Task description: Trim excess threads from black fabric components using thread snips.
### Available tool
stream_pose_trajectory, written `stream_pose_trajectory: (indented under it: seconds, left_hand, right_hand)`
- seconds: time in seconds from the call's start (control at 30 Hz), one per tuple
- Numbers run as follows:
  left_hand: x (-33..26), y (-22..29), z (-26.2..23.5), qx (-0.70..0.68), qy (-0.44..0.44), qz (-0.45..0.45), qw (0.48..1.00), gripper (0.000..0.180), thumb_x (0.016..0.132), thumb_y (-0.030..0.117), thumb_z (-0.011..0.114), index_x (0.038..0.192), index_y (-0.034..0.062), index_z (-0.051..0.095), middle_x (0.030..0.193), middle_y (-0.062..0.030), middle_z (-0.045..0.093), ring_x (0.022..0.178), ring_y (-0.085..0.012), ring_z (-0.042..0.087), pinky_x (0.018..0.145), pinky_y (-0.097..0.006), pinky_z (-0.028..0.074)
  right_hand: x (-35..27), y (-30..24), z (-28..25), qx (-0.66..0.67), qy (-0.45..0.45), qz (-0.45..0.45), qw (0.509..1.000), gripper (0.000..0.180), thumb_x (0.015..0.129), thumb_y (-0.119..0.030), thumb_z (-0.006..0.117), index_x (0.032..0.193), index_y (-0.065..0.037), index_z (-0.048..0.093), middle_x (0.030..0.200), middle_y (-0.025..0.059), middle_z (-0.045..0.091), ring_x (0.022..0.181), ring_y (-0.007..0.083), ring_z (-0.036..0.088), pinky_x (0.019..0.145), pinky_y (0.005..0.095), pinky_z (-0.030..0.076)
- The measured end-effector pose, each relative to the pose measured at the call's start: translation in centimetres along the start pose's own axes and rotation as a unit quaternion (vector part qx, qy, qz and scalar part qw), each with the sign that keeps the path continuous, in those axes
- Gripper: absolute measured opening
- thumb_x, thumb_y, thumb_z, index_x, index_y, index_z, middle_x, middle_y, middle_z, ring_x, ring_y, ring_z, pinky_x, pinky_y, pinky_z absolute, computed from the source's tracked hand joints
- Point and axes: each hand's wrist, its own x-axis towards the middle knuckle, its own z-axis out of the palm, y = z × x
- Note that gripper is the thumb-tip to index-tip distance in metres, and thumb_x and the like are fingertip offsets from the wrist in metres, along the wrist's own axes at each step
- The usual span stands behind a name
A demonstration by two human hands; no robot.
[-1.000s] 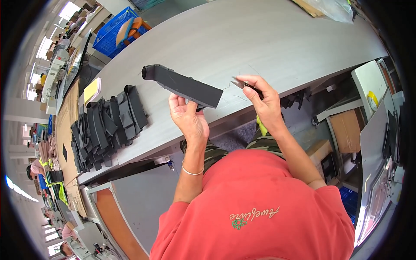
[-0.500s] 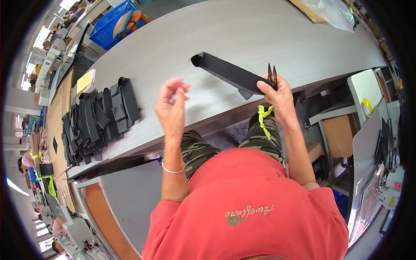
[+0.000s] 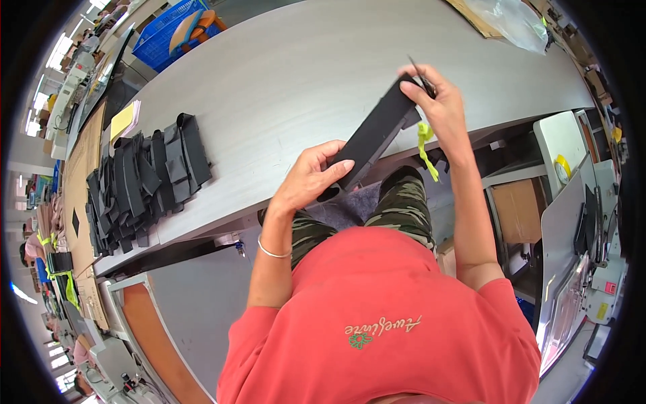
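Note:
A long black fabric piece, folded into a flat tube, slants between my two hands above the table's near edge. My left hand is closed round its lower end, thumb on top. At the upper end, my right hand pinches the fabric and also keeps a pair of dark scissors in its grip, blades pointing up and away. From near my right hand hangs a knotted yellow-green strip. Over to the left lies a row of similar black fabric pieces, overlapping on the table.
The grey table curves across the view. A yellow paper pad sits behind the black pieces. Beyond the table's far left stands a blue basket; a clear plastic bag lies at the far right. Shelves with a cardboard box are at my right.
My left hand has moved right and taken hold of the fabric piece's free end. My right hand has risen, and the piece now slants the other way, its free end toward me.

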Motion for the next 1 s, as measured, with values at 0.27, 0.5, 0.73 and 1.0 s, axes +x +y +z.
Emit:
stream_pose_trajectory:
  seconds: [0.27,0.5,0.73,1.0]
  left_hand:
    - [0.7,-2.0,0.9,-0.141,0.104,0.062,0.983,0.041,0.087,-0.003,0.049,0.127,-0.003,0.043,0.113,-0.0154,0.059,0.092,-0.0239,0.066,0.08,-0.034,0.055]
    - [0.5,-1.4,1.1,-0.202,0.119,0.106,0.966,0.058,0.079,-0.009,0.049,0.133,-0.0002,0.03,0.126,-0.0175,0.048,0.101,-0.0262,0.062,0.085,-0.038,0.056]
    - [0.8,-1.9,1.0,-0.192,0.133,0.114,0.966,0.051,0.083,-0.008,0.048,0.13,0.0011,0.034,0.123,-0.0152,0.051,0.092,-0.0221,0.062,0.079,-0.035,0.055]
    - [1.1,-3.5,1.2,-0.027,0.172,0.157,0.972,0.038,0.089,0.002,0.054,0.124,0.0021,0.039,0.107,-0.0095,0.057,0.084,-0.014,0.06,0.071,-0.026,0.051]
  right_hand:
    - [-1.9,0.6,4.2,-0.175,0.079,-0.125,0.973,0.031,0.085,-0.023,0.066,0.115,-0.014,0.064,0.097,0.0071,0.061,0.088,0.022,0.059,0.079,0.0325,0.046]
    - [-3.5,1.1,6.1,-0.096,-0.011,-0.069,0.993,0.022,0.088,-0.019,0.061,0.107,-0.01,0.067,0.098,0.009,0.068,0.083,0.0206,0.063,0.072,0.0305,0.047]
    - [-3.6,1.1,6.0,-0.112,0.002,-0.085,0.99,0.02,0.087,-0.016,0.06,0.105,-0.011,0.068,0.093,0.0062,0.069,0.075,0.019,0.061,0.066,0.0293,0.046]
    - [-3.4,0.5,7.4,-0.14,-0.002,-0.074,0.987,0.017,0.087,-0.018,0.058,0.099,-0.01,0.068,0.086,0.0053,0.069,0.068,0.0215,0.06,0.062,0.0315,0.046]
